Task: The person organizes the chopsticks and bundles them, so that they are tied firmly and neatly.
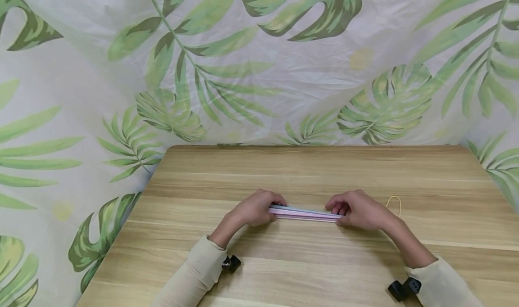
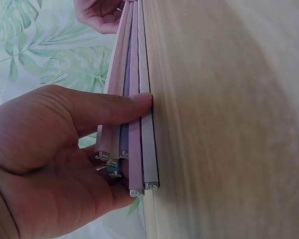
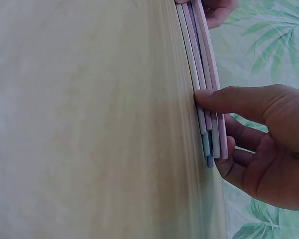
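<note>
A bundle of slim pastel sticks (image 1: 306,214) in pink, grey, white and blue-green lies sideways between two hands, low over the wooden table. My left hand (image 1: 255,208) pinches its left end, thumb across the near side and fingers behind. Small silvery fittings tip the pink stick (image 2: 135,172) and its neighbours in the left wrist view. At the other end my right hand (image 1: 361,210) grips the bundle between thumb and curled fingers. Unevenly staggered plain ends of the sticks (image 3: 217,142) show in the right wrist view. The exact kind of stick is unclear.
A thin yellow loop (image 1: 400,204) lies on the wooden table (image 1: 308,172) behind the right wrist. Leaf-patterned cloth (image 1: 292,86) hangs beyond the table's back edge. Black wrist cameras (image 1: 232,264) are strapped by the beige sleeves.
</note>
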`<action>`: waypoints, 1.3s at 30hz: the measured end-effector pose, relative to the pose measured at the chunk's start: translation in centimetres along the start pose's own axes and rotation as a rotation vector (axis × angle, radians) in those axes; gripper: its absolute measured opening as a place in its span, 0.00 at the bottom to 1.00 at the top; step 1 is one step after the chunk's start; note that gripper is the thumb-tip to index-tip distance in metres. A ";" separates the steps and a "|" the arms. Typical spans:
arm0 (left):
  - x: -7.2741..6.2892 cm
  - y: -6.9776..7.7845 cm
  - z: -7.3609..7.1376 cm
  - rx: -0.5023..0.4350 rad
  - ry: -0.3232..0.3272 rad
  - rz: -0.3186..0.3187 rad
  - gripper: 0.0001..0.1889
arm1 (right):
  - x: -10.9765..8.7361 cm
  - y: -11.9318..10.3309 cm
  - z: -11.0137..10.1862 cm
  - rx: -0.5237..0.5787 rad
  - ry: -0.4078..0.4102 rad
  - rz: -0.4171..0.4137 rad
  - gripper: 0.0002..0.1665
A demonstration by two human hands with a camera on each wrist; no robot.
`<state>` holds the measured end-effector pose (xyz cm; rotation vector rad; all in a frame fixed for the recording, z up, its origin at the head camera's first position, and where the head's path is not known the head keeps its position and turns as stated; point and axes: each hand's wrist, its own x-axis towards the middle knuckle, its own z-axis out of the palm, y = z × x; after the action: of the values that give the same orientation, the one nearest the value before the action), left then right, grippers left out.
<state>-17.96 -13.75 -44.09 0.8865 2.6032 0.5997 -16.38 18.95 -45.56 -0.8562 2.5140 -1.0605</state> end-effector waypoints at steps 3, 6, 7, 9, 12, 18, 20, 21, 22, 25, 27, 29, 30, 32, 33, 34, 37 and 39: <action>0.0 0.0 0.1 -0.011 -0.005 -0.015 0.17 | -0.1 0.0 0.1 -0.016 -0.009 -0.002 0.16; 0.0 0.0 0.2 -0.014 -0.003 -0.024 0.16 | -0.1 -0.1 0.1 -0.011 -0.004 -0.002 0.16; 0.0 0.1 0.2 -0.014 0.000 -0.028 0.16 | -0.1 -0.1 0.1 -0.007 0.001 0.000 0.16; 0.0 0.1 0.2 -0.017 0.010 -0.033 0.16 | -0.1 -0.1 0.2 0.008 0.009 0.007 0.18; 0.0 0.0 0.2 -0.031 0.031 -0.031 0.16 | -0.1 -0.2 0.1 0.029 0.012 0.008 0.19; 0.2 -0.1 0.2 -0.127 0.057 -0.053 0.16 | -0.1 0.0 0.0 0.060 0.003 0.015 0.18; 0.2 -0.1 0.3 -0.149 0.061 -0.077 0.17 | -0.1 0.1 0.0 0.081 -0.003 0.021 0.20; 0.2 -0.1 0.3 -0.155 0.065 -0.088 0.17 | -0.1 0.0 -0.1 0.089 -0.005 0.020 0.20; 0.3 -0.1 0.3 -0.158 0.068 -0.097 0.18 | -0.1 0.0 -0.1 0.094 -0.008 0.018 0.21; 0.3 0.1 0.4 -0.151 0.072 -0.111 0.19 | -0.1 0.0 -0.1 0.089 -0.019 0.015 0.20; 0.3 0.2 0.5 -0.133 0.073 -0.115 0.19 | -0.1 0.0 0.0 0.075 -0.029 0.013 0.18; 0.3 0.3 0.6 -0.117 0.069 -0.117 0.19 | -0.2 0.1 0.0 0.068 -0.041 0.019 0.17; 0.3 0.4 0.6 -0.108 0.067 -0.119 0.19 | -0.1 0.0 0.0 0.066 -0.047 0.027 0.18; 0.3 0.4 0.6 -0.104 0.063 -0.123 0.19 | -0.1 0.0 0.0 0.062 -0.054 0.030 0.18; 0.3 0.4 0.6 -0.105 0.061 -0.124 0.20 | -0.1 0.0 0.0 0.057 -0.055 0.029 0.19; 0.3 0.4 0.6 -0.106 0.059 -0.126 0.20 | -0.1 -0.1 0.0 0.048 -0.054 0.029 0.20; 0.3 0.4 0.6 -0.115 0.060 -0.124 0.22 | -0.1 -0.2 0.0 0.022 -0.052 0.025 0.23; 0.2 0.4 0.6 -0.117 0.059 -0.121 0.22 | 0.0 -0.3 -0.1 0.012 -0.050 0.022 0.23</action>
<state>-17.72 -13.18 -44.45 0.6795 2.6208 0.7460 -16.27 18.88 -45.31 -0.8387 2.4680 -1.0336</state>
